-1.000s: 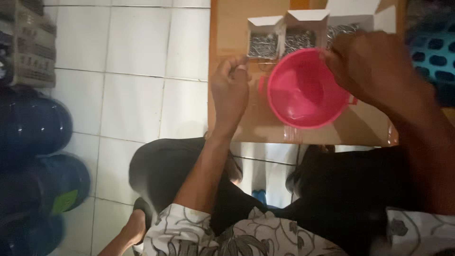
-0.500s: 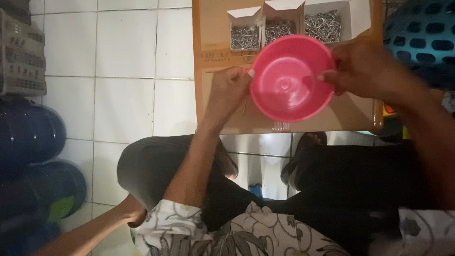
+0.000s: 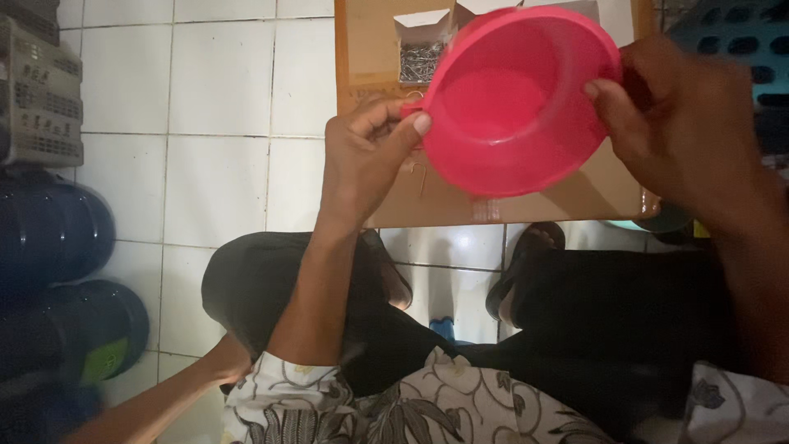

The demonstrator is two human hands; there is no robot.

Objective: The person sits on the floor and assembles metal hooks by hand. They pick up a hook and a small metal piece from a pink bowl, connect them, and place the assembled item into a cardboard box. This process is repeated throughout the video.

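A pink plastic bowl (image 3: 514,99) is gripped at opposite rims by the left hand (image 3: 370,156) and right hand (image 3: 682,123), tilted above the cardboard table (image 3: 370,49); steady levelling seems required next.

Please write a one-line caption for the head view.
Both hands, left hand and right hand, hold a round pink plastic bowl tilted above a brown cardboard sheet.
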